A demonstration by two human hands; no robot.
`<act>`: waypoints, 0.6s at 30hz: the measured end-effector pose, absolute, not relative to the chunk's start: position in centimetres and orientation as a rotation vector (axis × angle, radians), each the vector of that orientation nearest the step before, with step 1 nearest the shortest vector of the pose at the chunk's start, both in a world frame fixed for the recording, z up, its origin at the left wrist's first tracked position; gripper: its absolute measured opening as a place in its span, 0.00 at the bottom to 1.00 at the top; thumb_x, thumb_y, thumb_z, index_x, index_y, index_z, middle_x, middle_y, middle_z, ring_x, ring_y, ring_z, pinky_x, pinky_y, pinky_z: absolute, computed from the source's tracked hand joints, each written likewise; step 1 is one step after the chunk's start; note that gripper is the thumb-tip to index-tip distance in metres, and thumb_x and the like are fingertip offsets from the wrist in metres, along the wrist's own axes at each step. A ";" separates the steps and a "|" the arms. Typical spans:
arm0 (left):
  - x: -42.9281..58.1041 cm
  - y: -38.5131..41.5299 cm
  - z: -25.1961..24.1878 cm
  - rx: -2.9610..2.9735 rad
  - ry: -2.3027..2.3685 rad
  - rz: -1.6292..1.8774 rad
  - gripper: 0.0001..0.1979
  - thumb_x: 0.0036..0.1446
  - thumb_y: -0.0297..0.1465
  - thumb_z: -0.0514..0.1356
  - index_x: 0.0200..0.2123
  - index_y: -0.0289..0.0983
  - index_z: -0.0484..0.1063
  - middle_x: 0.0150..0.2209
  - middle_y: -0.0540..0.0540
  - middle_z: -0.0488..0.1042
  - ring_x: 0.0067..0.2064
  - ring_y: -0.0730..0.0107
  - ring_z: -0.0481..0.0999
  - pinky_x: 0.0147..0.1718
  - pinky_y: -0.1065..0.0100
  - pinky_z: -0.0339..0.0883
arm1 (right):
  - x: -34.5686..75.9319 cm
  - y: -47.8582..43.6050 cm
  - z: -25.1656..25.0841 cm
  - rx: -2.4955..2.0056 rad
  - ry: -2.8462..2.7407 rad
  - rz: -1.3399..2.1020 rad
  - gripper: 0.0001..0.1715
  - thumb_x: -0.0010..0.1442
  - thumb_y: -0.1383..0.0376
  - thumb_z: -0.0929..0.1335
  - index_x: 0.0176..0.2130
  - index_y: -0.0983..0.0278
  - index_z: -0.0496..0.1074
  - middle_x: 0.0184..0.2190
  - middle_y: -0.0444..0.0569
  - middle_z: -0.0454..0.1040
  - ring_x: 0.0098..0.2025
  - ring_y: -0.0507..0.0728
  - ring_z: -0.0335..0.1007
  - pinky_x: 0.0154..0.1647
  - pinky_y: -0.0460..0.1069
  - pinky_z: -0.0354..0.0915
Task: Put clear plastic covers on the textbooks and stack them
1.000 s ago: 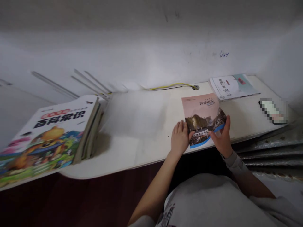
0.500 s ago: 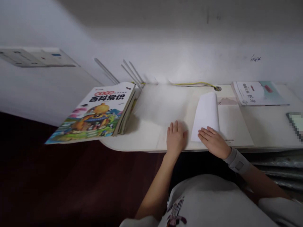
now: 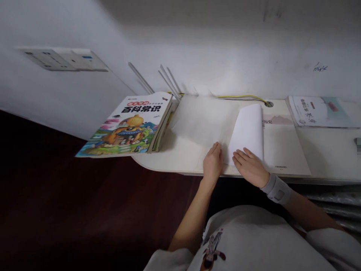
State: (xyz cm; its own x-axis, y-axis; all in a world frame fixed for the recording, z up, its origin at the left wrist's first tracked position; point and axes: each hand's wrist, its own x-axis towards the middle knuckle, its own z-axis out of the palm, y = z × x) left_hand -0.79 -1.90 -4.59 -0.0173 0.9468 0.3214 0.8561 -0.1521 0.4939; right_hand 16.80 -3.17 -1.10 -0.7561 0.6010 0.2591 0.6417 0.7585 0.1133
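History book (image 3: 284, 150) newly opened on desk (image 3: 329, 158): right hand (image 3: 249, 168) pressing upturned white page (image 3: 246, 131), grip flat, open; left hand (image 3: 213, 163) resting open beside it.

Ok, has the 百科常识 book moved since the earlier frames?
No. The 百科常识 book keeps the same place on the desk, judged against the yellow cable; only the head camera turned.

From here, the open book's page (image 3: 248, 131) looks like matt white paper, the thick book's cover (image 3: 124, 130) glossy coated paper, the desk top (image 3: 194, 158) smooth pale laminate, and the wrist brace (image 3: 278, 189) soft grey cloth.
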 end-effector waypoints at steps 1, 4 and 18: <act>-0.7 -1.9 -4.6 2.093 1.926 0.915 0.19 0.65 0.30 0.44 0.54 0.31 0.67 0.57 0.35 0.68 0.59 0.60 0.67 0.57 0.57 0.64 | 16.3 -3.3 -1.1 -0.972 -2.747 -0.275 0.19 0.62 0.74 0.60 0.51 0.72 0.71 0.53 0.60 0.71 0.57 0.61 0.64 0.63 0.60 0.54; -0.6 -1.9 -5.0 2.104 1.880 0.935 0.21 0.63 0.34 0.50 0.56 0.29 0.64 0.58 0.33 0.67 0.61 0.54 0.63 0.57 0.51 0.62 | 15.2 -3.8 -0.8 -0.889 -2.770 -0.171 0.18 0.63 0.71 0.61 0.50 0.75 0.71 0.51 0.64 0.72 0.57 0.62 0.65 0.63 0.59 0.54; -0.3 -2.6 -6.2 2.304 1.780 0.983 0.21 0.60 0.24 0.50 0.56 0.36 0.65 0.60 0.34 0.63 0.64 0.50 0.57 0.57 0.46 0.60 | 17.6 17.6 4.5 -1.713 -2.361 0.135 0.38 0.59 0.57 0.65 0.63 0.69 0.55 0.65 0.65 0.52 0.66 0.70 0.45 0.60 0.67 0.51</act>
